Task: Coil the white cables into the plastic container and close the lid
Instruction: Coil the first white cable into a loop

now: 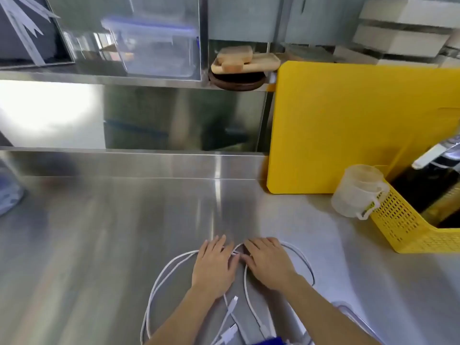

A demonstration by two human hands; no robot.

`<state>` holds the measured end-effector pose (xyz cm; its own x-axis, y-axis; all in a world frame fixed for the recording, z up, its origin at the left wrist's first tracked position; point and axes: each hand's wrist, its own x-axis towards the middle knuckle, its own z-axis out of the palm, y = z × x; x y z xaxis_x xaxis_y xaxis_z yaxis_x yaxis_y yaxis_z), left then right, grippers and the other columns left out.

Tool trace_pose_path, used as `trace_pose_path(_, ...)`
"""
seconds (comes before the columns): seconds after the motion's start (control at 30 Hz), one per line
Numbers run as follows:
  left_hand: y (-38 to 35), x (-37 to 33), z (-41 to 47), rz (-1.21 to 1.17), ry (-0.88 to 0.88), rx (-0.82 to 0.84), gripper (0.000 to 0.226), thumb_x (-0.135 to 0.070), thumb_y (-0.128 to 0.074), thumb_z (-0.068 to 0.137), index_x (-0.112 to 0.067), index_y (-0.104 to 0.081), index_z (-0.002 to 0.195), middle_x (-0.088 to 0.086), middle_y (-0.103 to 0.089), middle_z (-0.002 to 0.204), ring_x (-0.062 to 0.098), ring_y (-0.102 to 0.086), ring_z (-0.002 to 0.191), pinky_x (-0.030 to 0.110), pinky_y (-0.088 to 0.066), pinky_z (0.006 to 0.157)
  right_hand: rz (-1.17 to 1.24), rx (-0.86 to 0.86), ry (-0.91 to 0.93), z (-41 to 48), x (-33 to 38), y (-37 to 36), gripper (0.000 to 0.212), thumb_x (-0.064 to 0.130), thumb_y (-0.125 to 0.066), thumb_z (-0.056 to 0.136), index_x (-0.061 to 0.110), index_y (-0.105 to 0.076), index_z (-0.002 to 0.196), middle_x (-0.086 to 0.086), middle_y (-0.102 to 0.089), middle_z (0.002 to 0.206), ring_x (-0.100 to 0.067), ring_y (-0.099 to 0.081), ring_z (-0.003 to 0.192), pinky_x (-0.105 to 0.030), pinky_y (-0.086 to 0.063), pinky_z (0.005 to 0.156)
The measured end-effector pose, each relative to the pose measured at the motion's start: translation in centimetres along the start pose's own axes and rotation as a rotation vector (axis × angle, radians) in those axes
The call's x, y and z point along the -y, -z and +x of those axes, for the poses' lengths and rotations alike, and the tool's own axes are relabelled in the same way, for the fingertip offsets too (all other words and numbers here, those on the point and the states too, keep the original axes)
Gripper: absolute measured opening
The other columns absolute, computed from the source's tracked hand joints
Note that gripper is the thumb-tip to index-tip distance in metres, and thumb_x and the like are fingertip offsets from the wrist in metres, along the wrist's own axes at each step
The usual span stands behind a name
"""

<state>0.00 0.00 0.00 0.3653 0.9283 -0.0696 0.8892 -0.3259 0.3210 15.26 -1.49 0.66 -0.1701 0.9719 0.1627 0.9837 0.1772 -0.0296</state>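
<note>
White cables (pixel 163 275) lie in wide loops on the steel counter near its front edge, with plugs (pixel 232 303) between my forearms. My left hand (pixel 214 267) rests flat on the loops, fingers spread. My right hand (pixel 270 262) lies beside it, also flat on the cables; whether either pinches a strand is hidden. A clear plastic edge (pixel 348 311) shows at the bottom right, and a blue piece (pixel 267 341) at the bottom edge. A clear lidded container (pixel 154 48) stands on the back shelf, blurred.
A yellow cutting board (pixel 348 125) leans upright at the right. In front of it are a translucent measuring cup (pixel 358 192) and a yellow perforated basket (pixel 408 225). Wooden boards (pixel 244 61) sit on the shelf. A blurred bluish object (pixel 10 192) is at the left edge.
</note>
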Motion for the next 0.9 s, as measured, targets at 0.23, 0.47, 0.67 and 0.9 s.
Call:
trace_pose_path(0.23,0.6,-1.2,0.5,-0.187,-0.044,-0.108,0.022,-0.029,-0.053,0.088,-0.017,-0.068,0.099,-0.001,-0.062,0.114,0.016,-0.046,0.122,0.029,-0.024,0.101,0.113,0.077,-0.039,1.0,-0.1,2.1,0.013,0.026,-0.071,0.070,0.015,-0.065,0.072,-0.005,-0.064,0.077,-0.024,-0.062,0.076,-0.032,-0.046,0.068)
trace_pose_path(0.47,5.9,-2.9,0.8,-0.750,0.082,-0.203,0.005,-0.016,-0.066,0.082,-0.013,-0.071,0.084,-0.003,-0.066,0.086,0.014,-0.060,0.086,0.021,-0.041,0.078,0.475,-0.102,-0.056,1.4,-1.0,7.3,0.014,0.011,-0.056,0.088,0.003,-0.068,0.088,-0.012,-0.062,0.090,-0.022,-0.054,0.076,-0.025,-0.038,0.069)
trace_pose_path(0.67,11.9,-4.9,0.2,-0.711,-0.096,0.014,0.012,-0.017,-0.050,0.093,-0.011,-0.057,0.085,0.004,-0.063,0.073,0.012,-0.058,0.065,0.018,-0.045,0.065,0.577,-0.364,-0.013,1.5,-1.1,12.2,0.015,0.012,-0.057,0.085,0.003,-0.070,0.086,-0.005,-0.063,0.080,-0.010,-0.051,0.073,-0.009,-0.036,0.065)
trace_pose_path(0.9,17.4,-6.2,-2.5,-1.099,-0.078,-0.058,0.034,-0.018,-0.035,0.100,-0.013,-0.047,0.068,-0.012,-0.034,0.042,0.008,-0.028,0.040,0.022,-0.028,0.041,1.072,-0.601,-0.262,1.7,-1.9,17.7,0.011,0.016,-0.067,0.082,0.024,-0.061,0.077,0.003,-0.054,0.062,-0.011,-0.047,0.054,-0.025,-0.040,0.053)
